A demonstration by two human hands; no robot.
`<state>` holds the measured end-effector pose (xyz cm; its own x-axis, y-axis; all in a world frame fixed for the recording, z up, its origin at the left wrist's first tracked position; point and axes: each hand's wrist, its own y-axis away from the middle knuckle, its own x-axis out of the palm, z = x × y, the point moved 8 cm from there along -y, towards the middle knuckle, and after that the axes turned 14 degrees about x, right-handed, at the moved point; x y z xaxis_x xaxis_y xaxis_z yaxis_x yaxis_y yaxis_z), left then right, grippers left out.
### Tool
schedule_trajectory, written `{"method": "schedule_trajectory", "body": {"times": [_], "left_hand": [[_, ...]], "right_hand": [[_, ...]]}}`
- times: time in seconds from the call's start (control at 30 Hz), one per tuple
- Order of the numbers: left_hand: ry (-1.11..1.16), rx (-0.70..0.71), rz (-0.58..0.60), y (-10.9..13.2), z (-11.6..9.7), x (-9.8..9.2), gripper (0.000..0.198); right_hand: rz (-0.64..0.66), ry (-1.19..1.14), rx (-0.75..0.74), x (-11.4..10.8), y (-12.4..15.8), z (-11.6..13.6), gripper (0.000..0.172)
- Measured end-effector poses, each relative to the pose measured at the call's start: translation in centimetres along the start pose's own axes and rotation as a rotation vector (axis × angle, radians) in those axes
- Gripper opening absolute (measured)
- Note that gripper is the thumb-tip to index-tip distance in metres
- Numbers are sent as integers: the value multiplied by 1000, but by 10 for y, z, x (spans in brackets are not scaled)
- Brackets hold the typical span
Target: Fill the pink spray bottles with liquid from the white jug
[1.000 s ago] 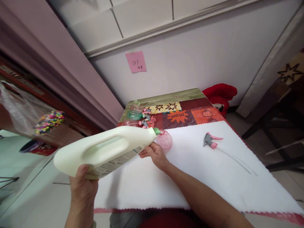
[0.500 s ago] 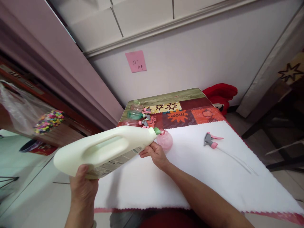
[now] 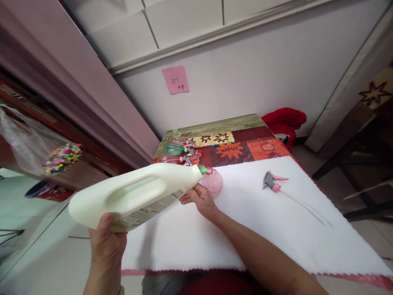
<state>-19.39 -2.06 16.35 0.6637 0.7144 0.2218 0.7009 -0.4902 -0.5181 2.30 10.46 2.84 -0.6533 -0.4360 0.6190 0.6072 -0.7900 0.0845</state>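
Observation:
A large pale green jug [image 3: 172,176] with a moulded handle lies tilted nearly level in my hands. My left hand [image 3: 107,237] is closed around its base, thumb on top. Under its neck, my right hand [image 3: 201,200] grips it with bent fingers. The jug's green spout [image 3: 202,169] reaches the mouth of a round, clear pink bottle [image 3: 214,183] standing on the white cloth. Whether liquid is flowing I cannot make out. Farther right, a grey and pink spray trigger [image 3: 272,182] with a long thin tube lies on the cloth.
Several spray bottles, including a green one [image 3: 174,148], lie at the table's far left. The white cloth [image 3: 260,233] covers the near part of the patterned table. A red plush object [image 3: 287,123] sits behind its right corner. A plastic bag [image 3: 24,131] hangs at left.

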Motion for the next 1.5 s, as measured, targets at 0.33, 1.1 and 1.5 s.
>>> {"method": "schedule_trajectory", "body": {"times": [0.33, 1.1, 1.5], "left_hand": [[29, -5, -18, 0, 1, -2, 27], [33, -14, -5, 1, -1, 0, 37], [35, -27, -7, -1, 1, -1, 41]], "right_hand": [[-5, 11, 5, 0, 0, 1, 55], [6, 5, -3, 0, 1, 1, 53], [6, 7, 1, 1, 2, 3, 53]]}}
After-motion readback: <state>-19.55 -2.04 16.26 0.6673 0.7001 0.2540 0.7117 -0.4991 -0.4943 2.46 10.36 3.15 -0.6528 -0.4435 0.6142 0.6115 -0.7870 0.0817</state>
